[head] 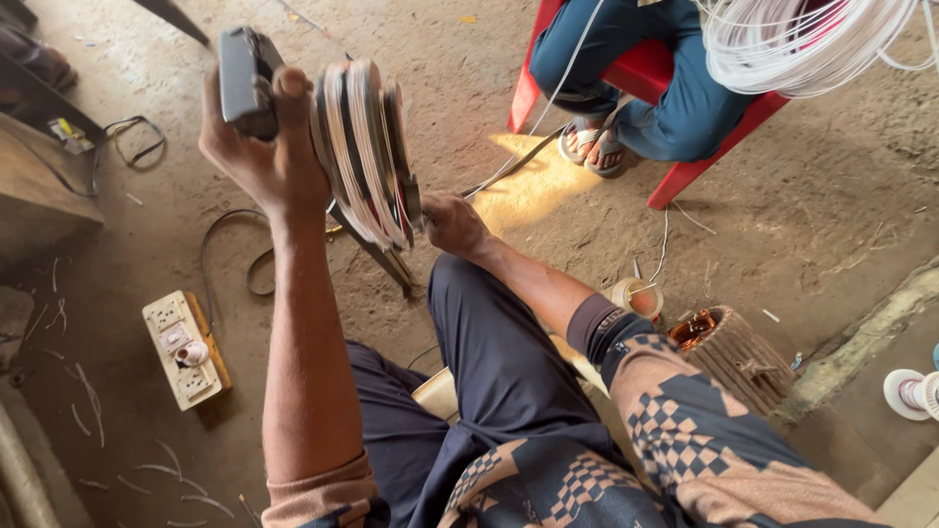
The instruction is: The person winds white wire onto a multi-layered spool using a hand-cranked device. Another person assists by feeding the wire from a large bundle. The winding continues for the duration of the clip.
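Note:
My left hand [262, 147] is raised and grips a dark box-like part [243, 80] fixed to the left side of a stepped winding former [364, 152]. The former is a stack of round discs with pale wire wound in its grooves, standing on a dark metal stand [377, 252]. My right hand [452, 223] is closed against the lower right side of the former, where a thin white wire [548, 103] leads away towards a big white wire coil [802, 44]. What the right fingers pinch is hidden.
A person in blue trousers sits on a red plastic chair [685, 166] ahead. A motor stator with copper windings [729, 347] and a tape roll [636, 296] lie at my right. A white power strip [186, 347] and cables lie left on the dirt floor.

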